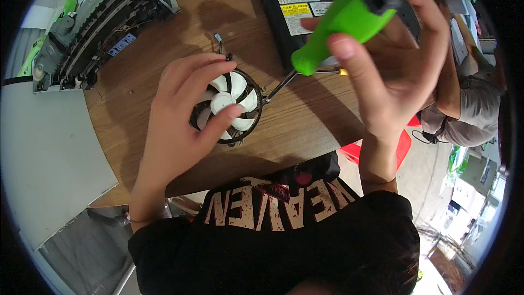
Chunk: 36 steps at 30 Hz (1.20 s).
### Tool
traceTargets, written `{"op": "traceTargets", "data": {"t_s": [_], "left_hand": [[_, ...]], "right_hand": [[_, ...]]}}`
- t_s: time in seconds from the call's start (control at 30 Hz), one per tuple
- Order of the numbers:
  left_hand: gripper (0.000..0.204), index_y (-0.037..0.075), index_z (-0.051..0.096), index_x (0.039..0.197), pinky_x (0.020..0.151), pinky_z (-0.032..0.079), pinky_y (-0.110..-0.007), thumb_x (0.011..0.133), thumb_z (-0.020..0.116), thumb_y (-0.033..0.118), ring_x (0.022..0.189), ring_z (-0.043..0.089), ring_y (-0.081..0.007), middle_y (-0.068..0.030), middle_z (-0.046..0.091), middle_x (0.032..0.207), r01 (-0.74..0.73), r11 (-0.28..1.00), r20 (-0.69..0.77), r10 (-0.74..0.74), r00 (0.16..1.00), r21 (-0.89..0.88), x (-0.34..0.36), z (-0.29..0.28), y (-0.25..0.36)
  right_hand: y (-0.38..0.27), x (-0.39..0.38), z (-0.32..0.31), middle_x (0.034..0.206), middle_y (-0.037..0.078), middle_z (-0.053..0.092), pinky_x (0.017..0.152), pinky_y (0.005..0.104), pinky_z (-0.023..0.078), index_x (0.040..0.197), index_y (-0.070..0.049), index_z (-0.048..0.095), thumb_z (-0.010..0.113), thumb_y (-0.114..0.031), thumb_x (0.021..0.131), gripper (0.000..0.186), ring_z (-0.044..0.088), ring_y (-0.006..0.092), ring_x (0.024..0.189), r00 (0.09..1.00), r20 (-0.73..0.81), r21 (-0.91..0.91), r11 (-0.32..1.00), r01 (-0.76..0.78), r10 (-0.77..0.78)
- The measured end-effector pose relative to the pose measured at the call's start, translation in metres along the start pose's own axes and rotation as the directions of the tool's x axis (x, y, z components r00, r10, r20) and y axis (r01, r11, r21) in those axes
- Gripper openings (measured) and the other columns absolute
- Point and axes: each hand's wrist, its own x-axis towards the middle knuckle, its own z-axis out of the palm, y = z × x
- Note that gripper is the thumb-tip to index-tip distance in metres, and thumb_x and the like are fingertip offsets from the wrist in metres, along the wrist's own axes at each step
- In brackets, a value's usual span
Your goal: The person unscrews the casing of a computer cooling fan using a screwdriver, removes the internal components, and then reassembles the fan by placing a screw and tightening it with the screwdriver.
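Note:
My left hand (pixel 183 106) grips a round cooling fan (pixel 248 101) with white blades and a black frame, thumb across its hub and fingers over the far rim. A short cable with a small connector (pixel 218 37) sticks out past the fan's far side. Raised at the upper right, my right hand (pixel 398 60) is closed around the handle of a bright green screwdriver (pixel 344 24) with a black end. The metal shaft slants down to the left, and its tip meets the fan's right edge. Whether a screw sits under the tip is too small to tell.
A long mechanical assembly (pixel 109 24) stands at the far left of the wooden table (pixel 305 120), near a pale grey panel (pixel 49 153). Behind my right hand lies a black labelled case (pixel 273 16). A thin yellow-ended rod (pixel 330 71) lies nearby. Another person (pixel 464 104) is at the right, beyond a red stool (pixel 403 147).

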Motion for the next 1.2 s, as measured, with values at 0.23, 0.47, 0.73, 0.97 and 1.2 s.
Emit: {"op": "traceTargets", "data": {"t_s": [0.23,0.47,0.73,0.97,1.2], "left_hand": [[0.082,0.010,0.050,0.128,0.101,0.032,-0.044,0.053,0.081,0.023,0.122,0.039,-0.0337,-0.0120,0.043,0.131,-0.004,0.972,-0.116,0.032,0.993,0.235,-0.003,0.025,0.008],[0.084,0.010,0.051,0.127,0.101,0.031,-0.043,0.050,0.081,0.020,0.121,0.038,-0.0334,-0.0120,0.043,0.127,0.039,0.969,-0.118,-0.011,0.993,0.244,-0.001,0.032,0.010],[0.077,0.008,0.053,0.125,0.098,0.035,-0.042,0.052,0.077,0.018,0.116,0.044,-0.0328,-0.0125,0.047,0.123,0.031,0.974,-0.141,0.001,0.990,0.224,0.003,0.032,0.009],[0.073,0.012,0.054,0.123,0.098,0.036,-0.046,0.052,0.071,0.013,0.117,0.048,-0.0326,-0.0128,0.054,0.122,-0.209,0.972,0.042,0.206,0.978,0.103,0.009,0.018,0.005],[0.082,0.005,0.044,0.131,0.102,0.031,-0.047,0.059,0.074,0.030,0.124,0.039,-0.0378,-0.0208,0.040,0.134,-0.045,0.969,-0.129,0.078,0.989,0.242,-0.004,0.028,0.009]], "right_hand": [[0.019,-0.005,-0.055,0.112,0.032,0.054,0.073,0.0429,0.059,0.132,-0.006,0.030,0.058,-0.003,0.086,0.053,0.065,0.0386,0.087,0.981,0.157,-0.076,0.989,0.128,-0.115],[0.052,-0.032,-0.062,0.114,0.032,0.053,0.074,0.0453,0.058,0.128,-0.006,0.028,0.054,0.000,0.089,0.048,0.063,0.0403,0.093,0.996,0.002,-0.002,0.996,-0.092,0.092],[0.062,-0.044,-0.098,0.125,0.028,0.044,0.078,0.0539,0.055,0.134,-0.016,0.021,0.051,-0.005,0.091,0.053,0.060,0.0424,0.099,0.990,0.131,0.125,0.992,0.034,-0.051],[0.055,-0.049,-0.100,0.131,0.022,0.040,0.083,0.0616,0.049,0.141,-0.023,0.016,0.054,-0.009,0.089,0.066,0.057,0.0437,0.102,0.955,0.276,0.219,0.975,0.048,-0.109],[0.044,-0.031,-0.082,0.116,0.009,0.043,0.097,0.0474,0.029,0.131,-0.008,0.031,0.055,-0.022,0.084,0.054,0.047,0.0231,0.100,0.992,0.118,0.746,0.655,-0.124,0.053]]}}
